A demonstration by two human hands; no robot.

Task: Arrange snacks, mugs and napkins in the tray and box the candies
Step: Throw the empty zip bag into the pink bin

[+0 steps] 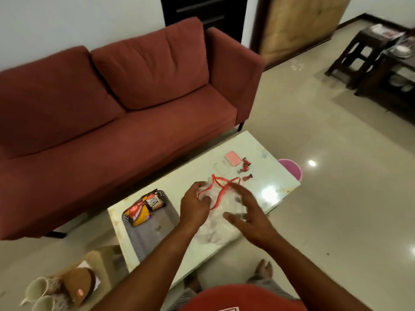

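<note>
Crinkly clear plastic bag [221, 223], L hand [195, 207].

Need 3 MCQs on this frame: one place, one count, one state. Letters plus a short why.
1. Where are the snack packets?
A. In the grey tray
B. On the sofa
C. On the floor

2. How many snack packets lie in the grey tray?
A. None
B. Two
C. Five

3. What is the left hand doing?
A. Resting on the sofa
B. Gripping the clear plastic bag
C. Holding a mug

Key:
1 A, both packets lie at the tray's far end.
2 B, a red-and-yellow packet and a smaller dark one show there.
3 B, its fingers close on the clear plastic bag with red drawstring, while the right hand is spread open over it.
</note>
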